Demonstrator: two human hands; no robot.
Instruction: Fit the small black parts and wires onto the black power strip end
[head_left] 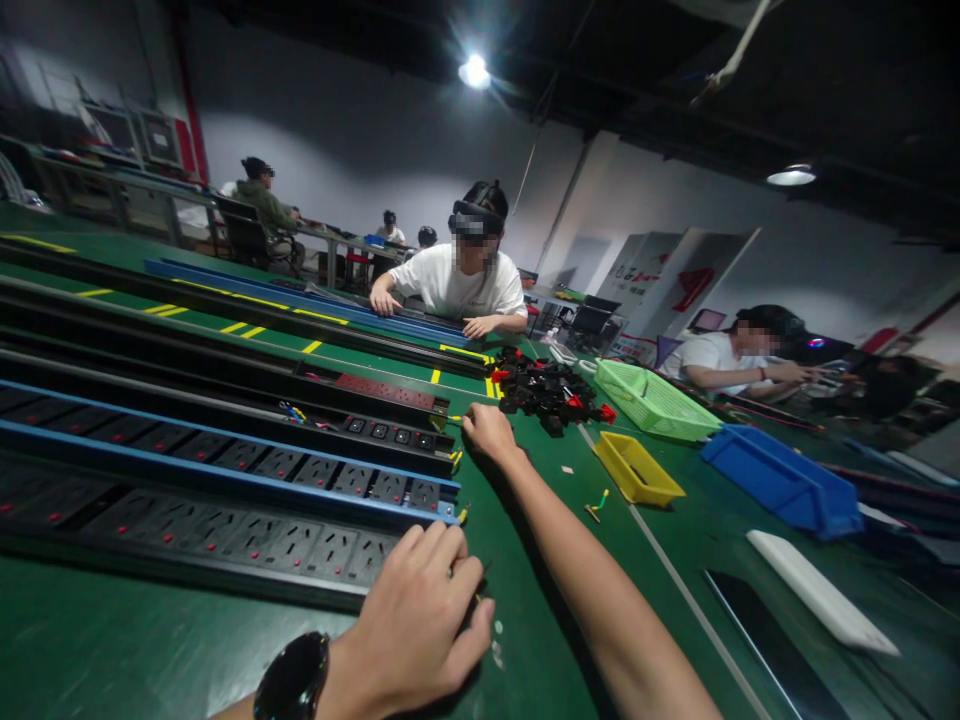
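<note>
Several long power strips lie side by side on the green table. At the right end of the nearest black power strip [300,545] is my left hand [420,610], a watch [292,678] on its wrist. Its fingers are curled closed; what they pinch is hidden. My right hand [491,432] reaches farther out, closed by the end of the strip with red sockets [386,388]. A short yellow-green wire [448,421] shows near its fingertips, but I cannot tell what it holds. Between the hands lie a blue-edged strip [300,463] and a strip with small black sockets [390,432].
Black and red plastic parts [551,390] are piled beyond my right hand. To the right are a green basket [652,400], a yellow bin [637,470], a blue bin [780,480], a white bar [817,590] and a loose wire [598,506]. Across the table a person [465,280] leans in.
</note>
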